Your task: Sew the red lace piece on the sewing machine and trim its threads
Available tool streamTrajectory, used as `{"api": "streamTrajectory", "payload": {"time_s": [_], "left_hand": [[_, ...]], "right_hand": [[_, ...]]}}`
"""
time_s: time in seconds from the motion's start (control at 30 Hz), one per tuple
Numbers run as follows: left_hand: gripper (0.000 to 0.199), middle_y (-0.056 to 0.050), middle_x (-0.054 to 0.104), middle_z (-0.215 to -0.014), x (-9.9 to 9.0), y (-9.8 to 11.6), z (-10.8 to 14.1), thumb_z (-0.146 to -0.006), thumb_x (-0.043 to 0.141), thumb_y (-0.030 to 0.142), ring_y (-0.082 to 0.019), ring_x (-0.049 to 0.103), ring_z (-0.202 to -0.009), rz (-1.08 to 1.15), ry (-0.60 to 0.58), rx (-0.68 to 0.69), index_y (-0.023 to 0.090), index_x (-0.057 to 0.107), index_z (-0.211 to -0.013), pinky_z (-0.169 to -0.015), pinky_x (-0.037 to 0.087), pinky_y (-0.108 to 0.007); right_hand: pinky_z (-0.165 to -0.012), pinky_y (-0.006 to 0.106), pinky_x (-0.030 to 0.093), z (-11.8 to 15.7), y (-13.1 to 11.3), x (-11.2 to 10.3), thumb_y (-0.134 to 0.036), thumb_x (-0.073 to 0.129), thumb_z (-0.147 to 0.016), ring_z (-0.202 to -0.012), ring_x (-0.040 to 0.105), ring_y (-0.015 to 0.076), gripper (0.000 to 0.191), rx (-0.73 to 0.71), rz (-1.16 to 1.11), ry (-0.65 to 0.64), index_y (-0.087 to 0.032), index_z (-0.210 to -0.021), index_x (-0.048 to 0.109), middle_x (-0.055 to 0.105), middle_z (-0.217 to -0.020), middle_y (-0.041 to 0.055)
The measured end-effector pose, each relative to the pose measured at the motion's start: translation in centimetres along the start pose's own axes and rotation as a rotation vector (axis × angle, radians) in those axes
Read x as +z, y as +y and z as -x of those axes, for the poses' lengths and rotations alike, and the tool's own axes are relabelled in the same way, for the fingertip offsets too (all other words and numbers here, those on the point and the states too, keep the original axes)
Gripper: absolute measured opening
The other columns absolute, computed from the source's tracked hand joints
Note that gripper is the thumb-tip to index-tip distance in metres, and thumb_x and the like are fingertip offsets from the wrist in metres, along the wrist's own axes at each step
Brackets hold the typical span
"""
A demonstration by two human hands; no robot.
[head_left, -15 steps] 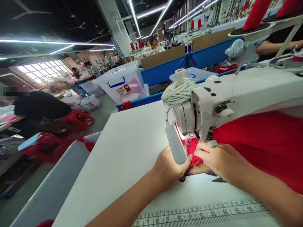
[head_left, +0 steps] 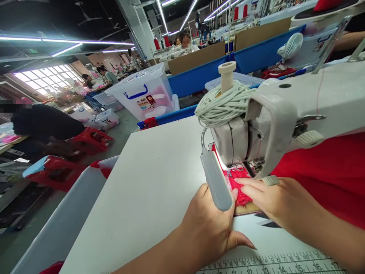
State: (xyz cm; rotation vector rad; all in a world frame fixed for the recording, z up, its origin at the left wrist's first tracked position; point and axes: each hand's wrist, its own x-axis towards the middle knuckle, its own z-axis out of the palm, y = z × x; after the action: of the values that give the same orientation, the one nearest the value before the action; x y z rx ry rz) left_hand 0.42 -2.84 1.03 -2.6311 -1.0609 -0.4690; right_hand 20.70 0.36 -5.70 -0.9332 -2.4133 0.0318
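A white sewing machine [head_left: 285, 110] stands on a white table [head_left: 148, 190], with a coil of white cord [head_left: 222, 106] wound on its head. Red lace fabric [head_left: 238, 186] lies under the needle area, and more red cloth [head_left: 333, 175] spreads to the right. My left hand [head_left: 211, 228] rests on the table beside the grey lamp arm [head_left: 216, 182], its fingertips touching the lace edge. My right hand [head_left: 273, 201] lies flat with its fingers pressing the lace down just in front of the presser foot. The needle itself is hidden by the machine head.
A printed ruler [head_left: 270, 264] runs along the table's near edge. Clear plastic bins [head_left: 145, 95] and red stools [head_left: 91, 139] stand on the floor to the left. Blue partitions [head_left: 199, 78] back the table. Other people sit at distant stations.
The view has moved closer and lower to the machine. My left hand has slid nearer along the table, its thumb now spread out. My right hand's fingers stay on the lace.
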Motion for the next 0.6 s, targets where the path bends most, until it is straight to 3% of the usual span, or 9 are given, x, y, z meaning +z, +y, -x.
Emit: {"api": "streamTrajectory", "payload": {"time_s": [0.13,0.33,0.6], "left_hand": [[0.077,-0.012,0.071,-0.109,-0.23,0.01,-0.12,-0.096,0.014,0.067,-0.022,0.062,-0.093,0.014,-0.004,-0.015,0.012,0.065,-0.112,-0.079,0.046,-0.033],[0.066,-0.008,0.07,-0.105,0.08,-0.22,-0.12,-0.098,0.018,0.063,-0.02,0.062,-0.093,0.023,0.045,-0.01,0.016,0.061,-0.116,-0.078,0.045,-0.031],[0.076,-0.011,0.069,-0.105,0.41,-0.83,-0.28,-0.096,0.015,0.066,-0.022,0.06,-0.094,0.038,-0.027,-0.007,0.012,0.063,-0.119,-0.084,0.045,-0.035]], "right_hand": [[-0.048,0.034,0.015,0.03,-0.21,0.16,-0.006,0.035,-0.084,-0.045,0.044,0.0196,0.028,-0.002,0.014,0.007,-0.021,-0.089,0.058,0.069,-0.088,0.0046],[-0.047,0.034,0.016,-0.46,-0.36,0.09,-0.006,0.038,-0.077,-0.044,0.048,0.0206,0.023,0.016,0.017,0.03,-0.021,-0.083,0.054,0.066,-0.073,0.0032],[-0.047,0.032,0.01,-0.53,-0.2,0.11,-0.006,0.041,-0.073,-0.043,0.044,0.0191,0.021,0.084,0.026,0.014,-0.022,-0.084,0.049,0.05,-0.056,-0.0029]]}}
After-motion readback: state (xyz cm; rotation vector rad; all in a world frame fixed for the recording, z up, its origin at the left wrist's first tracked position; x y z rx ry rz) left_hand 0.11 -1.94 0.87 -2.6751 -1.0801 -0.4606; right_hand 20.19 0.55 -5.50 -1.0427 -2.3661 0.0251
